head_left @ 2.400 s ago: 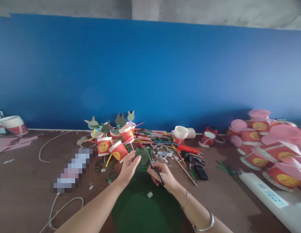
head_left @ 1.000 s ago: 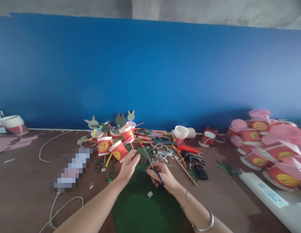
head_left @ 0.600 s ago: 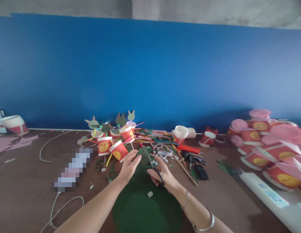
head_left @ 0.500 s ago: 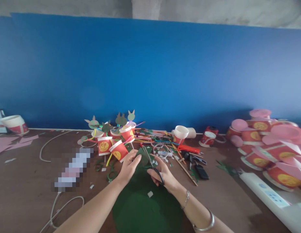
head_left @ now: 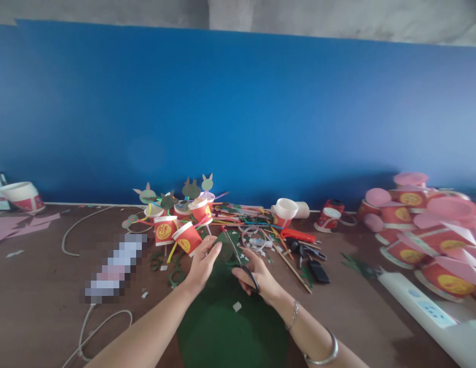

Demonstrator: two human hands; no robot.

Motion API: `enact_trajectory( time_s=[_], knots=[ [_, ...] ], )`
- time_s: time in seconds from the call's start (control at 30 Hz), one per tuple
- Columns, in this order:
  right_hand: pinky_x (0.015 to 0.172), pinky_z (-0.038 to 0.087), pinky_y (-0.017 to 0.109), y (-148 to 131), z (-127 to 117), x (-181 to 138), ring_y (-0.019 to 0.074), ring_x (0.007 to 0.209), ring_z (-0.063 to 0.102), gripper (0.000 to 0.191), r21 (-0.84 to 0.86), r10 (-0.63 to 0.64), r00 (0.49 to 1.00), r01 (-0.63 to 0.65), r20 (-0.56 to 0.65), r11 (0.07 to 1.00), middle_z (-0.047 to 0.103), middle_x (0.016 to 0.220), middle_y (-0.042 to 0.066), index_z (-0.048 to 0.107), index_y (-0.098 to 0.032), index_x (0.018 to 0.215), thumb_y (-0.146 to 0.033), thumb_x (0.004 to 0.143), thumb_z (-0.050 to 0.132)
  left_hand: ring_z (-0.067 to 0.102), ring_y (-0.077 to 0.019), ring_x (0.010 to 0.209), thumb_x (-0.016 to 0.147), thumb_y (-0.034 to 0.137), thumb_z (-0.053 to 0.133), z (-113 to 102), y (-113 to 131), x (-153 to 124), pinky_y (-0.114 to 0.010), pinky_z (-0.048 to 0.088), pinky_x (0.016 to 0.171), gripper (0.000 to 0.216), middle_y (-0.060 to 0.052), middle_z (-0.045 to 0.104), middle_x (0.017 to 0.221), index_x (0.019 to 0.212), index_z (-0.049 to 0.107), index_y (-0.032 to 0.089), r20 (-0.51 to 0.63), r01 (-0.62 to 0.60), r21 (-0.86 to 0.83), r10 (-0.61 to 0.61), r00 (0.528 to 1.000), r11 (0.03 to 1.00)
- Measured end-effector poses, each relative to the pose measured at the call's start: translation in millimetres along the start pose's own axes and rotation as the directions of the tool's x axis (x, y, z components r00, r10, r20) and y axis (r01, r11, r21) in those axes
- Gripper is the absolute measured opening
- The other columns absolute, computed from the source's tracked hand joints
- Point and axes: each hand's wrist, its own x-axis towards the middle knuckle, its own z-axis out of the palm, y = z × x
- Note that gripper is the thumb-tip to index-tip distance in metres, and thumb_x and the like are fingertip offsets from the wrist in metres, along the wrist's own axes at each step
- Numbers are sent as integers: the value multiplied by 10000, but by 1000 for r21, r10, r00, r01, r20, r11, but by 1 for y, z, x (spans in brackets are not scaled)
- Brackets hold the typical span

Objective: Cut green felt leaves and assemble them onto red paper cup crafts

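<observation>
My left hand (head_left: 202, 266) pinches the far edge of a dark green felt sheet (head_left: 230, 327) that lies on the brown table and runs toward me. My right hand (head_left: 256, 273) is closed round the black handles of a pair of scissors (head_left: 238, 258), whose blades point up and away into the green felt close to my left thumb. A small white scrap (head_left: 236, 306) lies on the felt between my forearms. Just beyond my left hand stand several red paper cups (head_left: 186, 237) with green cut-out shapes on sticks.
Coloured sticks and straws (head_left: 249, 220), a white cup (head_left: 286, 210), a red-handled tool (head_left: 299, 236) and black objects (head_left: 318, 271) clutter the table behind my hands. A pile of red cups with pink lids (head_left: 425, 230) fills the right. A white power strip (head_left: 425, 309) and white cable (head_left: 92, 332) lie nearby.
My right hand with the scissors has shifted very slightly along the felt edge, and my left hand keeps its hold. Little else differs.
</observation>
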Motion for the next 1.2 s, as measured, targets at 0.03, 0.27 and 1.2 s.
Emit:
enact_trajectory(
  time_s=[0.03, 0.27, 1.2],
  knots=[
    [319, 357, 152, 0, 0, 0, 66, 343, 426, 689, -1, 9, 1000, -9, 3, 1000, 518, 437, -101, 328, -174, 1253, -401, 709, 685, 499, -149, 723, 828, 373, 525, 0, 0, 0, -254, 407, 666, 233, -22, 529, 785, 759, 606, 166, 3, -7, 12, 7, 1000, 1000],
    [332, 374, 155, -2, 1, -2, 68, 355, 449, 641, 4, 12, 1000, -12, 5, 1000, 535, 475, -89, 360, -182, 1227, -408, 712, 667, 490, -146, 713, 847, 354, 504, 0, 1, 0, -250, 405, 663, 223, -19, 518, 764, 785, 612, 168, 60, -31, 53, 27, 998, 998],
    [337, 328, 162, -4, 1, -1, 70, 354, 441, 659, 15, -51, 996, 52, -80, 999, 544, 478, -74, 378, -159, 1194, -471, 695, 674, 419, -250, 1182, 816, 357, 551, 3, -1, -4, -355, 336, 984, 235, -83, 507, 1248, 716, 661, 175, 73, -22, 105, 14, 997, 994]
  ],
)
